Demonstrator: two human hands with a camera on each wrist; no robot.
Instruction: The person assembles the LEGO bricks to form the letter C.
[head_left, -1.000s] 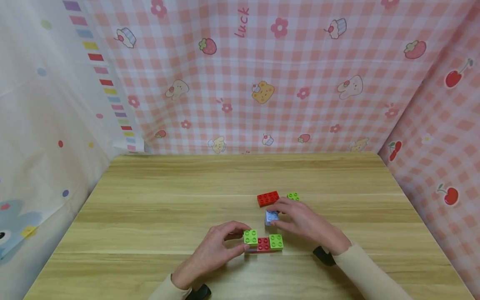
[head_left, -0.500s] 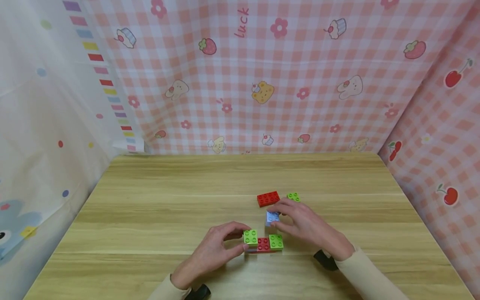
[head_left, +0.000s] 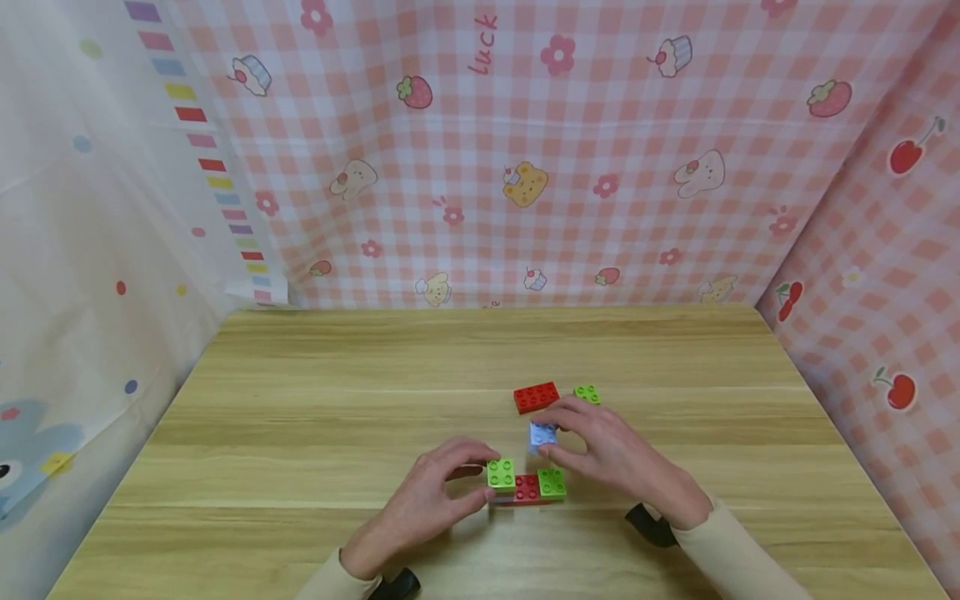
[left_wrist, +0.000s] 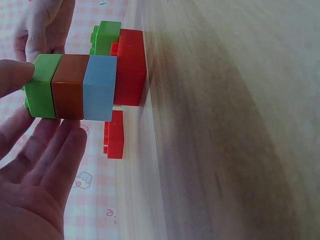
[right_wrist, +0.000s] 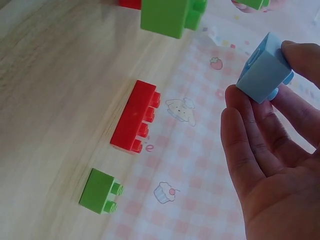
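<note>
My left hand (head_left: 420, 500) pinches a small stack between thumb and fingers. The stack has a green brick (left_wrist: 42, 85) on top, a brown brick (left_wrist: 70, 82) in the middle and a light blue brick (left_wrist: 99, 87) at its lower end. That lower end is right at the top of a red brick (left_wrist: 131, 65), over its left part in the head view. Another green brick (head_left: 551, 483) sits on the red one's right end. Behind them, my right hand (head_left: 615, 458) holds a second light blue brick (right_wrist: 264, 70) by thumb and fingertips, raised off the wooden table.
A long red brick (head_left: 536, 397) lies farther back on the wooden table (head_left: 300, 400), just beyond my right fingers. To its right is a green brick (head_left: 587, 393), partly covered by that hand. A pink checked cloth (head_left: 480, 208) hangs behind the table.
Hardly anything differs. The right hand with its light blue brick has shifted a touch leftward, and the left hand's fingers have risen very slightly at the stack.
</note>
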